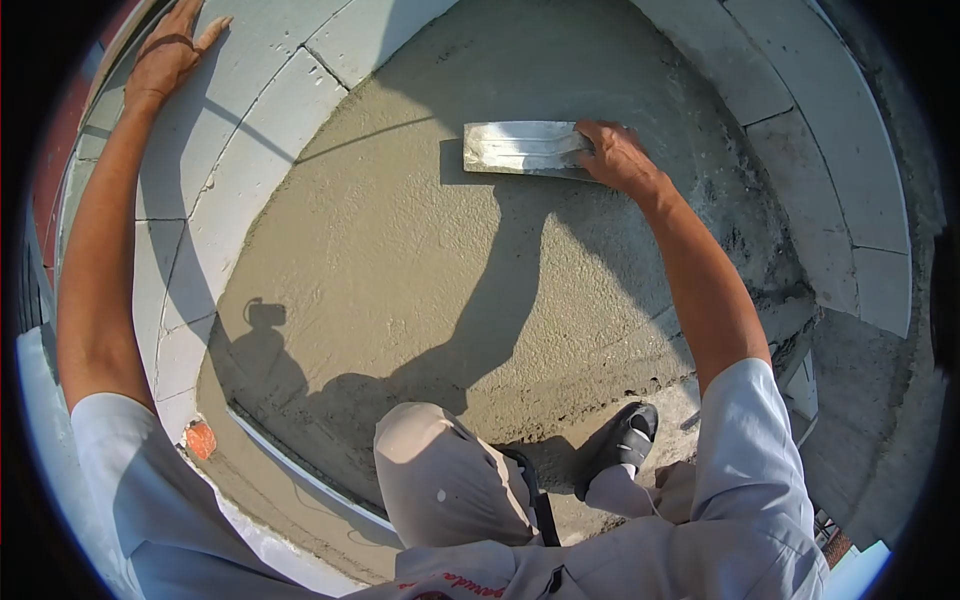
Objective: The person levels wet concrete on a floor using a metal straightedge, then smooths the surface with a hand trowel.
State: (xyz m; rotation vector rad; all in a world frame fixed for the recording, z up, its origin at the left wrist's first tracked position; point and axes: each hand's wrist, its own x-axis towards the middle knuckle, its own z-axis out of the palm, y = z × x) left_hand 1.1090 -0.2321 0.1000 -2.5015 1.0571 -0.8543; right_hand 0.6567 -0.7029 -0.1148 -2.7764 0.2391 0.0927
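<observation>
My right hand [622,158] is closed at the right end of a plastering trowel [515,146], a pale, smeared rectangular tool with ridges along its length. The trowel is over wet grey mortar [400,250], its shadow falling just left of and below it; whether the blade touches the surface I cannot tell. My left hand [168,60] lies on the pale block wall [250,40] at the upper left, thumb spread away from the fingers and nothing visible in it. Its fingertips run close to the frame's top edge.
Pale blocks [830,170] border the mortar on the right too. A long straight metal strip [310,472] lies at the lower left, near an orange brick piece [200,440]. My bent knee [450,475] and sandalled foot [625,440] are at the mortar's near edge.
</observation>
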